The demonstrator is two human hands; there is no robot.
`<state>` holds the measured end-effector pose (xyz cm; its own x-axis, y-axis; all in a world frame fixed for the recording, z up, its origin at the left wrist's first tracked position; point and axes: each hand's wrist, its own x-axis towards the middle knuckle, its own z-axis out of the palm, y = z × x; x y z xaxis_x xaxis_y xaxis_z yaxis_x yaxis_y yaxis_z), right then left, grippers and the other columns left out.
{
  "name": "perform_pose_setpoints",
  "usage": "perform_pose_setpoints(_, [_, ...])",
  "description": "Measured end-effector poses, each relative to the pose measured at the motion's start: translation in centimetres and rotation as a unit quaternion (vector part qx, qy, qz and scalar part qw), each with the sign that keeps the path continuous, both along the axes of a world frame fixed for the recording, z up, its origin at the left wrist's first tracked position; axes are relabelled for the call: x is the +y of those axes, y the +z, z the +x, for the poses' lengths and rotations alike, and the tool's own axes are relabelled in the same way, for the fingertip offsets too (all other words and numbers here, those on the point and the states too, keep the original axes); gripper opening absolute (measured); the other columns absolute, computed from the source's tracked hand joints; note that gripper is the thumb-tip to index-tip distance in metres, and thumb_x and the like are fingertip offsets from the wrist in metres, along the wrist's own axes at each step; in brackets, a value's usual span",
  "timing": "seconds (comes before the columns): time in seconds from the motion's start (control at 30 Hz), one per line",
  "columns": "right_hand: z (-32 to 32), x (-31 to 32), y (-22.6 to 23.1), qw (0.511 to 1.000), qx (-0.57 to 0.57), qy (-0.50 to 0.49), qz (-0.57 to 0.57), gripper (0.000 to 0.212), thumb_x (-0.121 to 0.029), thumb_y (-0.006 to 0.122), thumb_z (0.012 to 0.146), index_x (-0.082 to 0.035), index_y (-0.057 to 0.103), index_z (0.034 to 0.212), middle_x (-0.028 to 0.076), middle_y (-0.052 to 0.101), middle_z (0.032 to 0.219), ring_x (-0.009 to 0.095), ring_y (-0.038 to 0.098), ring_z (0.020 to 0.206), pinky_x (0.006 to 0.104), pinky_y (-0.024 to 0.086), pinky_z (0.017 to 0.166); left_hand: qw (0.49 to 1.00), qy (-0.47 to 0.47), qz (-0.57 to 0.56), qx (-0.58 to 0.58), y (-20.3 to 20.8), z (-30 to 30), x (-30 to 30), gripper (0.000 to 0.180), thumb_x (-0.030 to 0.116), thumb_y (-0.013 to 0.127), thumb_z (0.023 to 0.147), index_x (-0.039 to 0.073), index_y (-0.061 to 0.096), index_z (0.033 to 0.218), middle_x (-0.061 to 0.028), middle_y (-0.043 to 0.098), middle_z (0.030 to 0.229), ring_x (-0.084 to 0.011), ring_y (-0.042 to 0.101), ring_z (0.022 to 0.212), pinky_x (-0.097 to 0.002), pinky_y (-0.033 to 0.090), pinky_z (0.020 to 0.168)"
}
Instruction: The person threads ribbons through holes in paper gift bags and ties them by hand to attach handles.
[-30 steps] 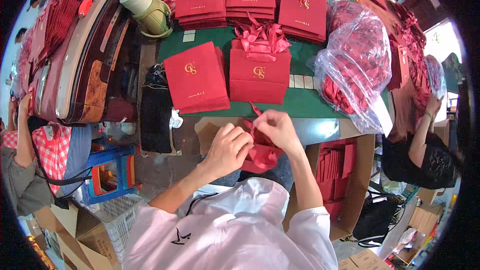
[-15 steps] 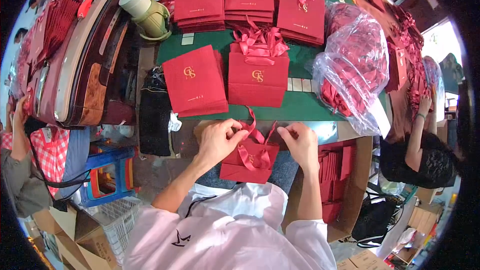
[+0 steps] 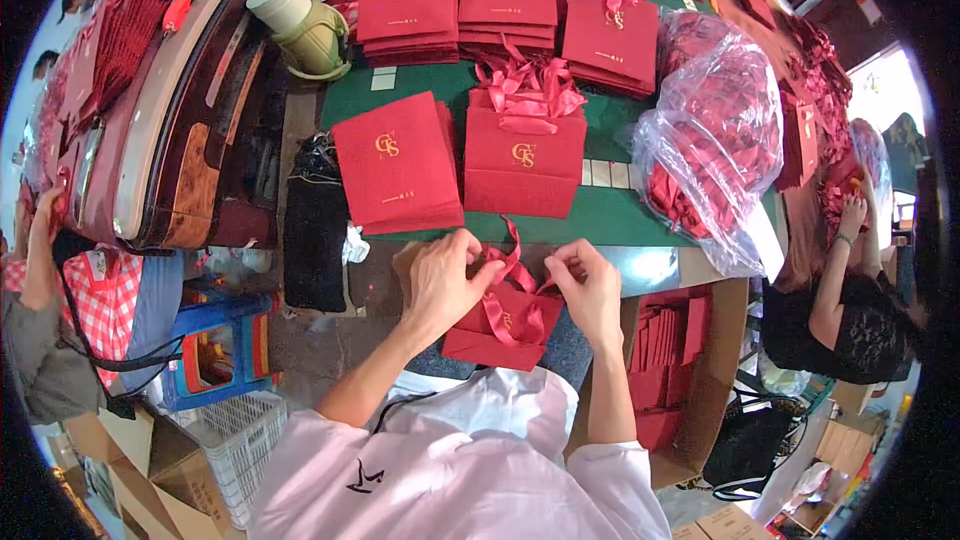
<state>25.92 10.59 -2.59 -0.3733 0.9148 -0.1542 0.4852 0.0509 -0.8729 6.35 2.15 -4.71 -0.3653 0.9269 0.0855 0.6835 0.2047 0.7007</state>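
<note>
A small red paper gift bag (image 3: pixel 485 348) rests upright on my lap, a pink-red ribbon loop hanging over its front. Another length of red ribbon (image 3: pixel 513 266) rises from its top. My left hand (image 3: pixel 445 278) is closed in a pinch at the ribbon on the bag's left upper side. On the other side, my right hand (image 3: pixel 587 290) pinches with thumb and forefinger at the ribbon's right end, close to the bag's rim. The fingertips partly hide the ribbon ends.
Ahead on the green table (image 3: pixel 400 108) lie flat red bags (image 3: pixel 400 175), a pile of ribboned bags (image 3: pixel 522 165) and a plastic sack of ribbon (image 3: pixel 710 140). A carton of red bags (image 3: pixel 660 360) stands at right, a blue stool (image 3: pixel 220 340) at left. Other people work on both sides.
My right hand has moved left and closer to the bag, drawing in toward my left hand. The ribbon's right end has dropped toward the bag's rim. The view has shifted slightly.
</note>
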Motion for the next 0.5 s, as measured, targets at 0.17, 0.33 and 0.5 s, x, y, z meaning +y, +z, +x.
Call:
perform_pose_setpoints(0.17, [-1.2, -1.4, 0.0, 0.995, 0.088, 0.026, -0.044, 0.015, -0.008, 0.070, 0.089, 0.003, 0.068, 0.100, 0.010, 0.072, 0.082, 0.014, 0.068, 0.074, 0.0295, 0.054, 0.068, 0.998, -0.029, -0.005, -0.049, -0.5, 0.3, 0.0, 0.017, 0.021, 0.077, 0.082, 0.007, 0.068, 0.080, -0.0090, 0.065, 0.080, -0.0265, 0.064, 0.073, -0.0388, 0.049, 0.066])
perform_pose_setpoints(0.33, [-2.0, -1.1, -1.6, 0.987, 0.116, 0.062, -0.095, 0.014, -0.007, 0.070, 0.090, 0.003, 0.069, 0.100, 0.009, 0.071, 0.080, 0.011, 0.066, 0.074, 0.0280, 0.053, 0.066, 0.997, -0.032, 0.054, -0.038, 0.4, 1.5, -0.4, 0.013, 0.017, 0.077, 0.080, 0.006, 0.069, 0.083, -0.0078, 0.065, 0.083, -0.0276, 0.059, 0.085, -0.0390, 0.045, 0.077])
perform_pose_setpoints(0.5, [-2.0, -0.9, -1.7, 0.974, 0.155, 0.055, -0.152, 0.012, -0.008, 0.069, 0.092, 0.001, 0.069, 0.100, 0.003, 0.069, 0.082, 0.007, 0.062, 0.073, 0.0239, 0.049, 0.063, 0.996, -0.037, 0.064, -0.051, 0.6, 1.8, -0.5, 0.012, 0.016, 0.076, 0.080, 0.006, 0.070, 0.083, -0.0074, 0.064, 0.085, -0.0277, 0.057, 0.089, -0.0402, 0.043, 0.081])
